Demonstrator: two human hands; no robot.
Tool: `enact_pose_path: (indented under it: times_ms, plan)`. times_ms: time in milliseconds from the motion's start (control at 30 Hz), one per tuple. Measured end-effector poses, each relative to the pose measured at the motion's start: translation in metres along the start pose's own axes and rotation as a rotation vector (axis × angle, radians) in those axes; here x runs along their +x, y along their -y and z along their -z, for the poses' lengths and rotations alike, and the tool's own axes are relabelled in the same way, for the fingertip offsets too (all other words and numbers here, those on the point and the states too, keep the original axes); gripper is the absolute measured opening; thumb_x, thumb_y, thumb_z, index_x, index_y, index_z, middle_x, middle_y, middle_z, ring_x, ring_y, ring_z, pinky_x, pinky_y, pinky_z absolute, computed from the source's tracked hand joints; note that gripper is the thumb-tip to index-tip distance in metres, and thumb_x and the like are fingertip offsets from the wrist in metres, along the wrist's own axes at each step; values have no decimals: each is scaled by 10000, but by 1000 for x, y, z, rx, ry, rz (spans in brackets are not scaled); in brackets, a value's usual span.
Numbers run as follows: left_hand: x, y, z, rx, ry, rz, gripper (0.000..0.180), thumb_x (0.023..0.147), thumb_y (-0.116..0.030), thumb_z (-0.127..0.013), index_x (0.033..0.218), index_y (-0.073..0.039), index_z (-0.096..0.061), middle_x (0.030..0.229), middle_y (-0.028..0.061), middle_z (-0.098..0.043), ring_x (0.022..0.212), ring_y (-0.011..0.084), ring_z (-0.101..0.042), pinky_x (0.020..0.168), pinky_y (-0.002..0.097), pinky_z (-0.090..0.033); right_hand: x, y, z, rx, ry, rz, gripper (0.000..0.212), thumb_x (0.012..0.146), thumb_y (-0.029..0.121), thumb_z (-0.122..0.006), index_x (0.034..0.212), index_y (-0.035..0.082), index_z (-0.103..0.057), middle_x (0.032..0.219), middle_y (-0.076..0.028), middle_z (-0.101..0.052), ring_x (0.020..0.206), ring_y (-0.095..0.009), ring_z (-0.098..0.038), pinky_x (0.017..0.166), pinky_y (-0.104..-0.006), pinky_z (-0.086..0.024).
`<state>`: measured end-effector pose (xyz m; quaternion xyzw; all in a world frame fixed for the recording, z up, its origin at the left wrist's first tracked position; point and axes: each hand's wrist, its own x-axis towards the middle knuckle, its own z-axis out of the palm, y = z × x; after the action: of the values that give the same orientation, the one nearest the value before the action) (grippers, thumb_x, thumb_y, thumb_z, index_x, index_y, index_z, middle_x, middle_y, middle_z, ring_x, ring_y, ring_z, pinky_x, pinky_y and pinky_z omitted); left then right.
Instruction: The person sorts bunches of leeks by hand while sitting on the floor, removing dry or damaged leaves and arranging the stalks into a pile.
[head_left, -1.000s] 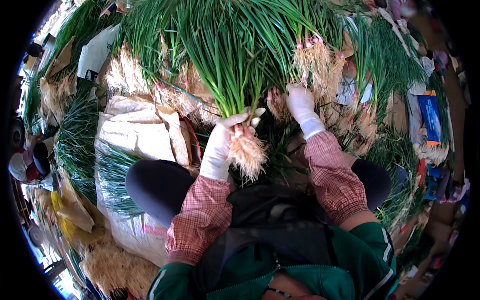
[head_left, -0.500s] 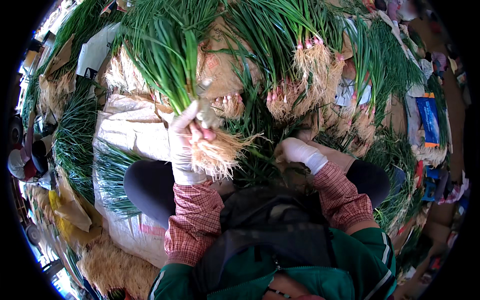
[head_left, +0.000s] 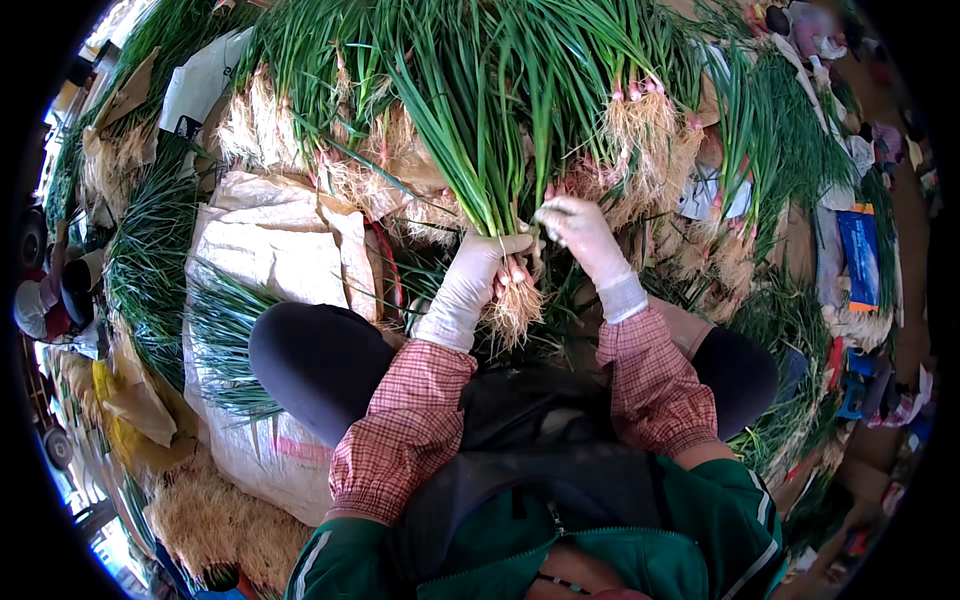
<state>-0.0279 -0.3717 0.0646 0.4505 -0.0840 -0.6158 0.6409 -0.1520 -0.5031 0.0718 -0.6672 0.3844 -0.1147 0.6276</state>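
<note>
In front of my lap, my left hand [head_left: 478, 275], in a white glove, grips a bunch of green garlic [head_left: 485, 165] low on the stems. Its long flat leaves point away from me. Pinkish bulbs and pale stringy roots [head_left: 514, 310] hang below my fingers toward me. My right hand [head_left: 585, 238], also gloved, is right beside the stems, fingers curled together at the bunch's right edge. What those fingers pinch, if anything, is too small to make out.
Heaps of green garlic [head_left: 630, 110] lie beyond my hands, roots toward me. A pale woven sack [head_left: 265, 250] spreads at my left, with loose leaves [head_left: 230, 345] on it. A blue packet [head_left: 858, 255] lies at right. Other people sit at the far left [head_left: 45, 295] and upper right.
My left hand has brought the bunch rightward and lower, to the middle. My right hand has moved up and slightly left from near my lap to the bunch's stems.
</note>
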Motion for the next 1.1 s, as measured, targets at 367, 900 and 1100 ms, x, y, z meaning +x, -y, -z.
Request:
enact_pose_path:
  times_ms: [367,900,1100]
  plan:
    - [-9,-2,8,65,-98,24,175,763,-98,-725,832,27,-624,658,90,-645,387,120,-553,315,197,-365,28,-30,-48,384,-322,-36,162,890,144,-570,882,-10,-619,793,-85,-648,659,-152,-584,628,-341,-491]
    - [-15,-10,-21,84,-137,-65,76,795,-44,-642,818,9,-593,658,62,-604,453,114,-541,391,181,-366,-79,69,85,185,-666,316,212,871,203,-603,954,16,-659,792,-61,-654,695,-119,-614,540,-277,-483]
    - [-32,-21,-47,94,-88,-271,156,849,-137,-629,903,8,-618,646,51,-590,412,125,-526,340,184,-325,-289,30,281,-552,-1239,315,212,863,31,-537,1033,56,-661,898,-54,-636,666,-96,-545,550,-204,-431]
